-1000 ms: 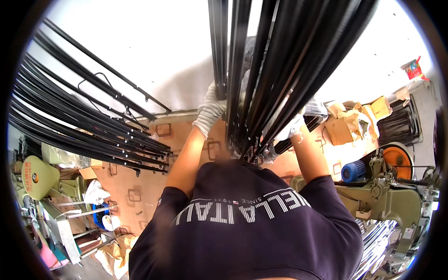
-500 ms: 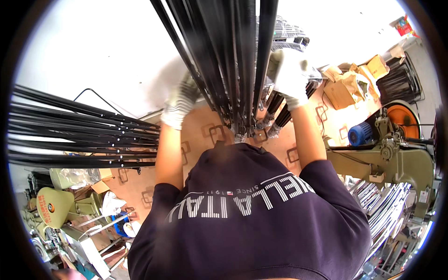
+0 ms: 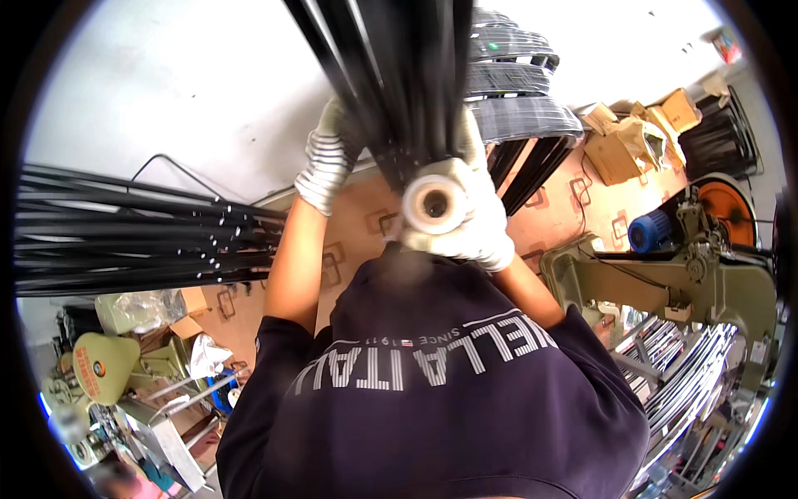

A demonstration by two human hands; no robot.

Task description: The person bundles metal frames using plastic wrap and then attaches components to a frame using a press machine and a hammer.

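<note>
In front of me stands a bundle of long black bars (image 3: pixel 399 79), rising past the top of the picture. My left hand (image 3: pixel 328 158), in a white glove with dark stripes, presses against the bundle's left side; its fingers go behind the bars out of sight. My gloved right hand (image 3: pixel 478 220) is closed around a whitish roll of plastic film (image 3: pixel 446 221), its hollow core facing up, at the near side of the bundle. Blur hides whether film runs from the roll to the bars.
More black bars (image 3: pixel 133 233) stick out at the left. Film-wrapped black bundles (image 3: pixel 519 116) lean by the white wall (image 3: pixel 216 91) at right. Beyond are cardboard boxes (image 3: pixel 615 158), a green machine (image 3: pixel 632 283) with a blue motor (image 3: pixel 648 234), and strips (image 3: pixel 690 374). Another machine (image 3: pixel 104 366) stands left.
My right hand has come from behind the bundle's right side round to its near side, bringing the roll into view. My left hand has shifted slightly up and right.
</note>
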